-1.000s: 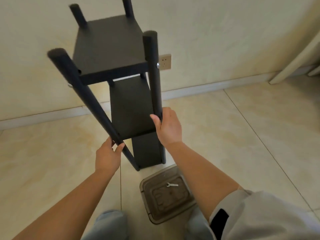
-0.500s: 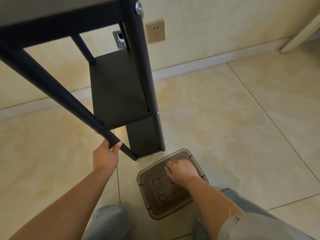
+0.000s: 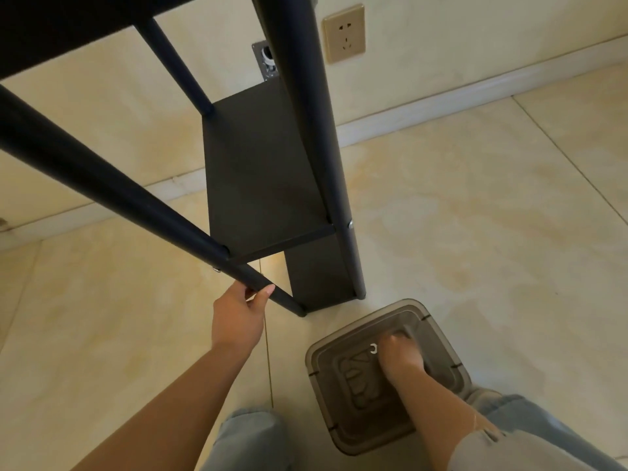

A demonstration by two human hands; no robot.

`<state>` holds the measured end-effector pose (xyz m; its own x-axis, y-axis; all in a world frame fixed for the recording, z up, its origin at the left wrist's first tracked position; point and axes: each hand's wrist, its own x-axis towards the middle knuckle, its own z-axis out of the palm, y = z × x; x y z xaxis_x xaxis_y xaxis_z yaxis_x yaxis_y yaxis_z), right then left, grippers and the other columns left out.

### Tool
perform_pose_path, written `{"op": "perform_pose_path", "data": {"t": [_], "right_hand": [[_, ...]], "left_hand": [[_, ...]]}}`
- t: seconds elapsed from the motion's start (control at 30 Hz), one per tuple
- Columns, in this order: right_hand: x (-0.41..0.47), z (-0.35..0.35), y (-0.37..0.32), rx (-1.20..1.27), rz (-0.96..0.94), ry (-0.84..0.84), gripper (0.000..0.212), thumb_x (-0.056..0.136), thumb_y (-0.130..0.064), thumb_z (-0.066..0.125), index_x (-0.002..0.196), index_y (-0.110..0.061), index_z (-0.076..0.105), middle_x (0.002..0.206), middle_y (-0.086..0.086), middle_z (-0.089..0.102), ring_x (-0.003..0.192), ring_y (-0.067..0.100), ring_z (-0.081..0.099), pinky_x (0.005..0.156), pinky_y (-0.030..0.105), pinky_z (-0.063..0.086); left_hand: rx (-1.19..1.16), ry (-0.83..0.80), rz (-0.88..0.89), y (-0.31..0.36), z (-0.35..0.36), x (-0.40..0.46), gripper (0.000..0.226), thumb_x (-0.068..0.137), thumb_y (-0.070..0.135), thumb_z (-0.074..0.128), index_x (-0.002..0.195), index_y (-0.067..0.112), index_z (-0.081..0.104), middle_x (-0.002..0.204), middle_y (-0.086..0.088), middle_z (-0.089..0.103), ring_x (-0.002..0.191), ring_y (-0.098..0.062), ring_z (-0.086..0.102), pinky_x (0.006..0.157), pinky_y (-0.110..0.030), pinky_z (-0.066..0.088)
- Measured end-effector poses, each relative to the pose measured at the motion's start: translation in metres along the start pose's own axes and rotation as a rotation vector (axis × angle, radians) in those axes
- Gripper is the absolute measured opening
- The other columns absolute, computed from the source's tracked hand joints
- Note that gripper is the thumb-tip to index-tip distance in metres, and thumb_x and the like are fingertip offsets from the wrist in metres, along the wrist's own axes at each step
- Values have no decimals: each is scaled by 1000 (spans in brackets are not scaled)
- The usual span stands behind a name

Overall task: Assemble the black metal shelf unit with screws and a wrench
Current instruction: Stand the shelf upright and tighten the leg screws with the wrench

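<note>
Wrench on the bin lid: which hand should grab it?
Right. The right hand already rests on the bin lid over the wrench; the left hand grips the shelf unit's leg, steadying it.

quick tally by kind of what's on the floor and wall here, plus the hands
black metal shelf unit: 1
brown plastic lid: 1
wrench (only its open end shows past the right hand): 1
wall socket: 1
metal wall plate: 1
hands: 2, left hand and right hand
total: 7
</note>
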<state>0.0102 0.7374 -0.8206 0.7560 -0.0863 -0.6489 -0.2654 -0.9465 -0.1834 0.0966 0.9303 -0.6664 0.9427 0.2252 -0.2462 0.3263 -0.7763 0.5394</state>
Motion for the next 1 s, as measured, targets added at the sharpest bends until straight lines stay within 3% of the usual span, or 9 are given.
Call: {"op": "perform_pose_path", "data": {"t": [0.23, 0.57, 0.7, 0.87, 1.0], "right_hand": [[5, 3, 2, -77, 1, -20, 25, 96, -7, 44, 109, -12, 65, 106, 5, 66, 92, 16, 63, 77, 25, 51], [-10, -10, -3, -118, 45, -139, 27, 96, -3, 42, 108, -12, 64, 108, 4, 65, 94, 16, 62, 69, 25, 45], [-25, -29, -12, -94, 17, -234, 30, 95, -3, 43, 122, -9, 56, 125, 8, 55, 113, 22, 55, 91, 29, 45], [-58, -74, -31, -17, -20, -277, 30, 95, -12, 48, 124, -10, 55, 128, 8, 53, 117, 23, 52, 98, 31, 41], [-100, -127, -59, 28, -113, -117, 27, 96, -18, 49, 118, -4, 57, 118, 12, 59, 107, 23, 58, 95, 31, 46]], "left_hand": [[7, 12, -8, 1, 1, 1, 40, 91, 34, 57, 126, 14, 57, 121, -4, 63, 110, -25, 60, 91, -30, 43], [35, -22, -25, 5, -3, 2, 41, 92, 36, 55, 127, 15, 55, 122, -3, 63, 111, -25, 59, 86, -26, 41], [71, -100, -60, 16, -18, 0, 41, 94, 39, 52, 127, 14, 55, 121, -4, 62, 111, -26, 59, 86, -26, 42], [-37, -76, -51, 38, -48, -14, 41, 95, 37, 52, 128, 13, 52, 122, -4, 60, 107, -25, 59, 81, -26, 42], [-326, -98, -108, 50, -69, -23, 40, 95, 28, 55, 133, 17, 48, 132, -3, 54, 119, -29, 53, 100, -39, 45]]}}
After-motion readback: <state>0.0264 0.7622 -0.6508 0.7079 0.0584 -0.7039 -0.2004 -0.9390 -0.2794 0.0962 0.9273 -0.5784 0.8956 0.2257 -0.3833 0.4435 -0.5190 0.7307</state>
